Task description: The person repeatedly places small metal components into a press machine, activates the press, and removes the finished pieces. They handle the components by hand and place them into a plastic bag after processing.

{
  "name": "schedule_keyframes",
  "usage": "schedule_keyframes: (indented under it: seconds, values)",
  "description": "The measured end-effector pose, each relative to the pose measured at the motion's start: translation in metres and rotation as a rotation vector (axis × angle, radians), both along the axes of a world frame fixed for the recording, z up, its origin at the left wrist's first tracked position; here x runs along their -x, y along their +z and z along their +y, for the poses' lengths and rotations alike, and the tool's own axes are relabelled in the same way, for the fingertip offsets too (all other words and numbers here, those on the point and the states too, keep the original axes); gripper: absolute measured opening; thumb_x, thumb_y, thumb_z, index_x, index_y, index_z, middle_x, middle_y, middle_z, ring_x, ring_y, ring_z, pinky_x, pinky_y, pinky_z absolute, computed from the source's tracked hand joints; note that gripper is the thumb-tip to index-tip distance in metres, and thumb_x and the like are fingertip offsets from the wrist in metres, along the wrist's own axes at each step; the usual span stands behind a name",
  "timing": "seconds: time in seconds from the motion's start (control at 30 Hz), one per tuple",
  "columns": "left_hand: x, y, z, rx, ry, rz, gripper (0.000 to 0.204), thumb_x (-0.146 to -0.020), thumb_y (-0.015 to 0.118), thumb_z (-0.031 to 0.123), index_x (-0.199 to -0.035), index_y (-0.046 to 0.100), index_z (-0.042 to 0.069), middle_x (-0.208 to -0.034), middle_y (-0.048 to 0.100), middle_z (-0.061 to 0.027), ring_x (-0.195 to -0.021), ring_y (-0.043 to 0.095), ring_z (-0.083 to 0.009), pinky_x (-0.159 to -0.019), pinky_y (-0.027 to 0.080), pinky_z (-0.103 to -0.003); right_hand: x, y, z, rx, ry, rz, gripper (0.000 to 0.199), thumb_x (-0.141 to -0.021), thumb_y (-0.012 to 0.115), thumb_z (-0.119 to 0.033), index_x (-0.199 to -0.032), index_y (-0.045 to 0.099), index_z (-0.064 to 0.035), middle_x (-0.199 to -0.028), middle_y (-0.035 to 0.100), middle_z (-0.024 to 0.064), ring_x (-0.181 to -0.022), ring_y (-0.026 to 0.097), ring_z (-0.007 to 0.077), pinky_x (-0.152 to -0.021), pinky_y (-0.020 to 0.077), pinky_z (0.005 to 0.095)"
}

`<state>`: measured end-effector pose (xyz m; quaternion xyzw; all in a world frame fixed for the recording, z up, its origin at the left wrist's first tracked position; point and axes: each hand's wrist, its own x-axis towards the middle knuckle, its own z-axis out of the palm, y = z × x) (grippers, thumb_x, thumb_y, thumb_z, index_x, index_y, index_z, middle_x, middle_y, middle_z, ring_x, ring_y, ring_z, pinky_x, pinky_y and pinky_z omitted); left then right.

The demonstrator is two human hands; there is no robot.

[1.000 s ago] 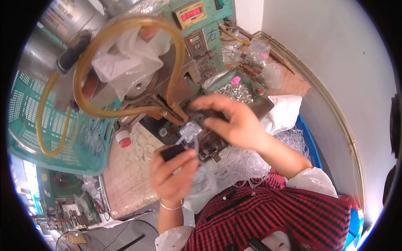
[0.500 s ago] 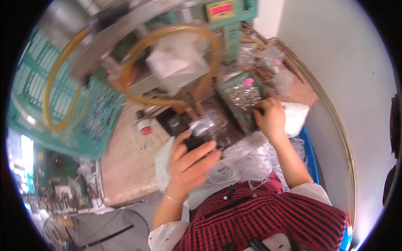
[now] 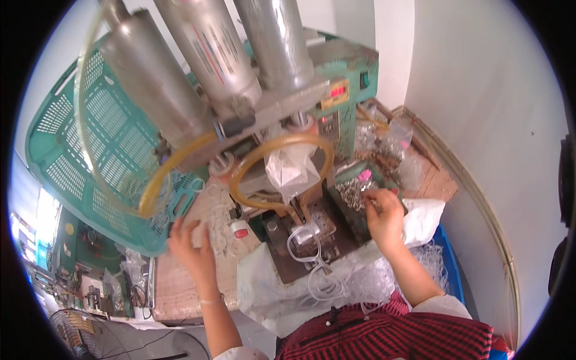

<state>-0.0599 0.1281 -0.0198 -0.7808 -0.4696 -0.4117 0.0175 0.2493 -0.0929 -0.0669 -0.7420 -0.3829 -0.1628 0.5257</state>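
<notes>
My left hand is raised over the bench at the rim of the green plastic basket, fingers spread, nothing seen in them. At the tray of small shiny metal parts, my right hand has its fingers bent together over the parts. What lies between those fingertips is too small to make out. Between my hands, a clear plastic tube runs in loops from the metal fixture on a dark base plate. Neither hand touches it.
A press with metal cylinders and a yellow hose loop stands over the fixture. A red-topped button sits left of the plate. Bundled clear tubing hangs at the bench's front. Plastic bags lie behind the tray.
My left hand has left the fixture and moved left toward the basket. My right hand has shifted its fingers over the metal parts. The view has tilted up, showing more of the press.
</notes>
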Motion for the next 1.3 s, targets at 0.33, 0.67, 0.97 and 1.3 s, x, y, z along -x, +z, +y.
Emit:
schedule_keyframes:
  seconds: [0.33,0.67,0.97,1.3]
  values:
    - [-0.008,-0.145,0.066,0.238,0.206,-0.194,0.021,-0.094,0.063,0.025,-0.106,0.065,0.008,-0.117,0.068,-0.0194,-0.102,0.064,-0.036,-0.091,0.051,-0.049,-0.019,-0.034,-0.063,0.073,-0.172,0.014,0.012,-0.076,0.073,0.003,-0.085,0.071,-0.0045,-0.089,0.07,0.0108,-0.085,0.066,0.0307,-0.077,0.0526,0.0389]
    - [0.006,-0.065,0.014,1.023,-0.297,-1.079,0.033,-0.095,0.07,0.023,-0.124,0.059,0.013,-0.076,0.051,0.0051,-0.059,0.043,-0.0055,-0.05,0.036,-0.02,0.021,0.039,-0.017,-0.041,0.336,0.127,0.009,-0.079,0.075,0.001,-0.086,0.074,-0.004,-0.086,0.073,0.009,-0.083,0.069,0.0262,-0.078,0.0527,0.0356]
    - [-0.011,-0.11,-0.01,0.899,-0.421,-1.28,0.017,-0.102,0.06,0.019,-0.108,0.06,0.004,-0.095,0.067,-0.0076,-0.083,0.07,-0.0253,-0.07,0.062,-0.033,0.062,0.023,0.041,-0.251,0.598,0.706,0.034,-0.082,0.072,0.005,-0.114,0.061,-0.0016,-0.088,0.061,-0.0022,-0.084,0.058,0.006,-0.081,0.0458,0.0217]
    - [-0.023,0.024,-0.089,-0.09,-0.93,-0.931,0.017,-0.104,0.052,0.022,-0.105,0.057,0.005,-0.112,0.059,-0.0142,-0.096,0.061,-0.0229,-0.09,0.053,-0.042,0.076,0.058,0.036,-0.347,0.708,1.065,0.04,-0.087,0.065,0.008,-0.125,0.055,0.0013,-0.1,0.066,0.0038,-0.095,0.06,0.0079,-0.09,0.0465,0.0241]
